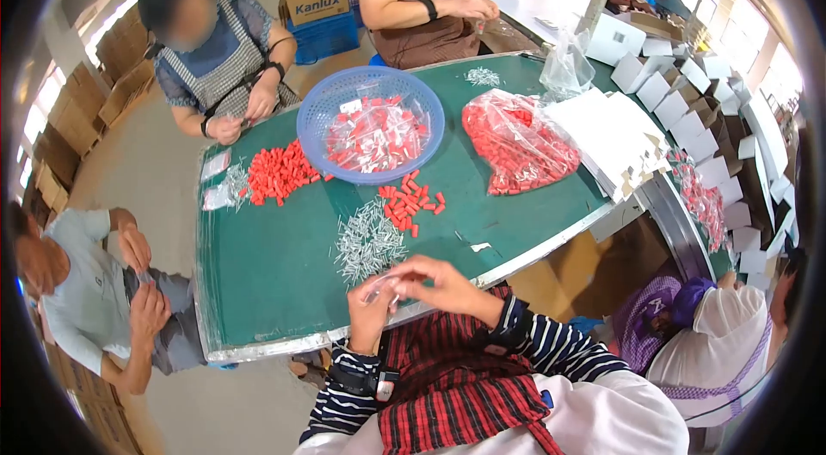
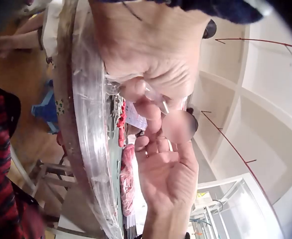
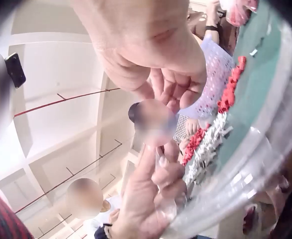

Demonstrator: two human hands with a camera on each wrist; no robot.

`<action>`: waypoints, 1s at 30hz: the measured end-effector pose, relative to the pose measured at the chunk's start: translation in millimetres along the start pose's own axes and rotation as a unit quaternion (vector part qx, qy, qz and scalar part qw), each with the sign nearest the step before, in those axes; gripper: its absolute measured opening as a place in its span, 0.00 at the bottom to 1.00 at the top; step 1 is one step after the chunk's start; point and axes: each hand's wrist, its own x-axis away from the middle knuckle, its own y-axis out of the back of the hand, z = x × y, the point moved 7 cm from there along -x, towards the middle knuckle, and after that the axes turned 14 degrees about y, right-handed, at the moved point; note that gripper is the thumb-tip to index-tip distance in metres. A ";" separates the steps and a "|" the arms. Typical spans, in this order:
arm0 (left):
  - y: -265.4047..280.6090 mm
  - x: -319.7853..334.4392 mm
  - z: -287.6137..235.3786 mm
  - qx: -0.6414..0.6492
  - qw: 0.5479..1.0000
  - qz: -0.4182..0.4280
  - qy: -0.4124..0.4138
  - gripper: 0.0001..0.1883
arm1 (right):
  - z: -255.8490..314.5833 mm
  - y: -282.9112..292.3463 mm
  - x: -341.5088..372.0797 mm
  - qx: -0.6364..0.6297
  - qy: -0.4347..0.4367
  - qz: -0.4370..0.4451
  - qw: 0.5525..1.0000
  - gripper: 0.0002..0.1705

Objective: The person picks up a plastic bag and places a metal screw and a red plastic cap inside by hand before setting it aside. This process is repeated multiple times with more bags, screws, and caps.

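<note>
Over the table's near edge, the left hand (image 1: 368,317) holds a small clear plastic bag (image 3: 162,162) in its curled fingers. A thin silvery piece (image 2: 166,107) shows at those fingers in the left wrist view. The right hand (image 1: 443,284) meets the left from the other side, its fingers bent and the tips right at the bag. Blur covers those tips in both wrist views, so I cannot tell what they pinch. Just beyond the hands lies a heap of small metal pieces like screws (image 1: 368,240), with loose red plugs (image 1: 411,201) beside it.
On the green table (image 1: 275,283) stands a blue basket (image 1: 311,132) of filled packets. A clear bag of red plugs (image 1: 520,145) lies to its right, another red heap (image 1: 280,173) to its left. White cards (image 1: 594,132) are stacked at the right edge. Several people work around.
</note>
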 end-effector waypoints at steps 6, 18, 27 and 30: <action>2.2 -5.1 9.1 -0.134 0.987 -0.021 -0.081 0.04 | -7.1 7.1 11.9 0.094 0.034 -0.012 0.995 0.12; -10.6 6.5 -14.7 -0.221 0.964 -0.048 -0.139 0.05 | 2.6 23.6 22.3 0.249 0.084 -0.048 0.964 0.08; -2.0 0.5 10.1 -0.206 0.978 -0.002 0.009 0.15 | -11.4 27.6 29.6 0.233 0.047 -0.066 0.969 0.11; -7.4 -2.3 18.3 -0.149 0.987 0.048 0.038 0.26 | -8.9 26.2 31.1 0.228 0.065 -0.069 0.969 0.11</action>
